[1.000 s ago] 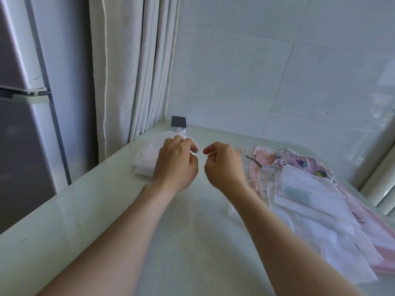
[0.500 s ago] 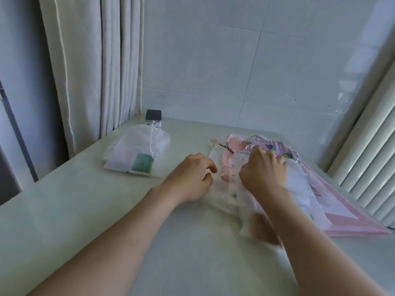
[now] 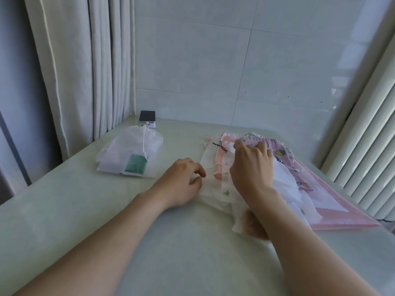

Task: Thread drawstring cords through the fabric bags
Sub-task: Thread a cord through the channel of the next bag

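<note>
Right hand (image 3: pixel 252 165) reached far edge of pile (image 3: pixel 342 214); left hand (image 3: pixel 181 182) touches side.

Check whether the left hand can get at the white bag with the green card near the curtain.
Probably yes. The left hand sits at the edge of the bag pile; only bare table lies between it and the white bag, which nothing covers.

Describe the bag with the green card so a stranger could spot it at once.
Start at the curtain on the left, then drop to the table beside it. In front of a small dark-topped box lies a white bag, apart from the pile on the right. It alone shows a green card through its cloth, with a white cord across it.
</note>
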Tool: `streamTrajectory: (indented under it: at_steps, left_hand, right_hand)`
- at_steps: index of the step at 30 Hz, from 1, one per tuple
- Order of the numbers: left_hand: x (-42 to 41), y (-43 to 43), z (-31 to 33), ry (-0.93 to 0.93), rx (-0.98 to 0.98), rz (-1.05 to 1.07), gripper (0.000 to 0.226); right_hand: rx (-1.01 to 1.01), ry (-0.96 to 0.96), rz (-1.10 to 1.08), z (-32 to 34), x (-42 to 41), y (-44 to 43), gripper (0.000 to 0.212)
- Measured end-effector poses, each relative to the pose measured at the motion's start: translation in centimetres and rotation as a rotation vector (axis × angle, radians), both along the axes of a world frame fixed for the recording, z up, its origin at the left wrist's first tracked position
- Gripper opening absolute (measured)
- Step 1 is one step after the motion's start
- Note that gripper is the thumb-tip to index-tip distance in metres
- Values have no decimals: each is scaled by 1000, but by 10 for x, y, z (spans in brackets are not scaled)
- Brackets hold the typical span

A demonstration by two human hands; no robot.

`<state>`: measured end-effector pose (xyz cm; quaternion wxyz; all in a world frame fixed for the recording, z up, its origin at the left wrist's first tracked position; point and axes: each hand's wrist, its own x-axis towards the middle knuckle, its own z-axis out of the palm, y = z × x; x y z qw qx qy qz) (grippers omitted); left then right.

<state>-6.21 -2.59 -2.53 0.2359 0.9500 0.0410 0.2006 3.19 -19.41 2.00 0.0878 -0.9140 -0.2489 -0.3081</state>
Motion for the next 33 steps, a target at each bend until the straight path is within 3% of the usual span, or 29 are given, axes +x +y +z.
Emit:
streamTrajectory:
  at_steps: [2, 7, 12, 14, 16, 18, 22, 25, 30, 33]
  left_hand:
    - [0, 2, 0, -30, -21, 25, 26]
    - [3, 4, 2, -144, -145, 131, 33]
    - [-1, 5, 12, -236, -361, 237, 83]
    - [-2, 7, 15, -330, -419, 259, 92]
    - [-4, 12, 16, -427, -375, 282, 91]
    - [-5, 19, 15, -462, -259, 295, 83]
    - [-6, 24, 16, -523, -119, 308, 40]
    - [-7, 22, 21, -592, -100, 285, 22]
    - [-10, 18, 23, -556, -10, 277, 37]
    - [-11, 16, 23, -435, 17, 309, 40]
  right_hand:
    - [56, -63, 69, -2, 2, 4, 58]
    - [201, -145, 250, -1, -3, 8, 67]
    - [295, -192, 397, 2, -9, 10, 87]
    - [297, -190, 444, 0, -9, 11, 93]
    - [290, -182, 499, -2, -8, 12, 85]
    - [302, -158, 563, -5, -5, 12, 62]
    - [274, -86, 546, -12, 3, 10, 40]
    - [150, -27, 408, -17, 11, 11, 45]
    - [52, 228, 361, -19, 3, 13, 70]
    - [29, 168, 329, -17, -1, 17, 65]
